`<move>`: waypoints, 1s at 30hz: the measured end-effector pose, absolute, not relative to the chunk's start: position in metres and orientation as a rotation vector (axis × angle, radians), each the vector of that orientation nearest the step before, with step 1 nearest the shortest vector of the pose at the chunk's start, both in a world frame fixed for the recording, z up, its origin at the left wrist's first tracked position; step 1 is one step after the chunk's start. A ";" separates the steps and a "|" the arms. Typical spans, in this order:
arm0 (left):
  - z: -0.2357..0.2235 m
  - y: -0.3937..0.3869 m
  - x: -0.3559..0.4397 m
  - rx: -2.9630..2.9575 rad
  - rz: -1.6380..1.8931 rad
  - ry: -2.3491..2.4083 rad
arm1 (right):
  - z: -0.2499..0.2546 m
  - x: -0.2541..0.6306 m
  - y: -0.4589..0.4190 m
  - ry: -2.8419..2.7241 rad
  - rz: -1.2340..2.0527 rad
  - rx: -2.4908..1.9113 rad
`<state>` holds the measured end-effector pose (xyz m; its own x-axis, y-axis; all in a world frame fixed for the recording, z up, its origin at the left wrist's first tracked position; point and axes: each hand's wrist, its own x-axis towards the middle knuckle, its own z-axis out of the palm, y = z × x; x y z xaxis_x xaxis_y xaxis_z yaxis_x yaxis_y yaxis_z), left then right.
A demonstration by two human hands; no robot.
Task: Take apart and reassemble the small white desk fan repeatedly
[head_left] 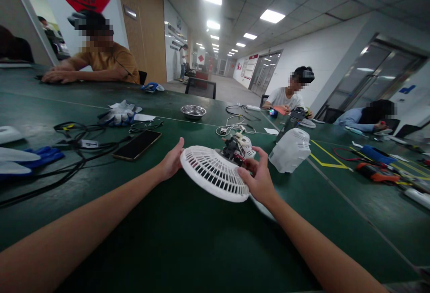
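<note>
Holding a white fan grille [211, 172] by its rim, the left hand [172, 162] has its thumb raised and its other fingers mostly hidden; the right hand [261, 180] grips the opposite side, fingers curled beside the motor [231, 148] on top. The grille tilts above the green table [157, 239]; a white plastic cover [290, 152] stands to its right, a phone [137, 145] lies left

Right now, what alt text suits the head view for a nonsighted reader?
A person's right hand holds a round white slotted grille with an exposed mechanism, left hand at the grille's rim, over a green table. A phone lies left, a white housing right; other people sit around the table.
</note>
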<state>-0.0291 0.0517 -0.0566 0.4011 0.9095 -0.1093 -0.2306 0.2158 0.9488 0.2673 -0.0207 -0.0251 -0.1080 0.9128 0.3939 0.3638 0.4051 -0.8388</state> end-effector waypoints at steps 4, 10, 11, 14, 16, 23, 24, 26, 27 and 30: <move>-0.051 0.051 -0.030 0.886 0.882 0.728 | -0.030 0.266 -0.020 -1.954 0.539 -1.108; -0.051 0.056 -0.032 0.891 0.836 0.891 | -0.037 0.276 -0.006 -1.883 0.528 -0.964; -0.051 0.057 -0.031 0.899 0.833 0.902 | -0.038 0.281 0.000 -1.834 0.478 -1.000; -0.053 0.058 -0.030 0.928 0.828 0.907 | -0.044 0.298 0.023 -1.739 0.255 -1.173; -0.055 0.059 -0.029 0.944 0.832 0.897 | -0.048 0.308 0.037 -1.751 0.215 -1.222; -0.059 0.061 -0.029 0.949 0.844 0.907 | -0.052 0.314 0.054 -1.580 0.599 -1.363; -0.058 0.060 -0.029 0.949 0.844 0.910 | -0.051 0.312 0.053 -1.478 0.675 -1.359; -0.055 0.058 -0.028 0.950 0.846 0.923 | -0.046 0.308 0.048 -1.230 0.887 -1.319; -0.053 0.057 -0.028 0.953 0.849 0.930 | -0.042 0.305 0.044 -1.117 1.010 -1.285; -0.052 0.056 -0.028 0.962 0.849 0.954 | -0.032 0.293 0.030 -0.911 1.368 -1.128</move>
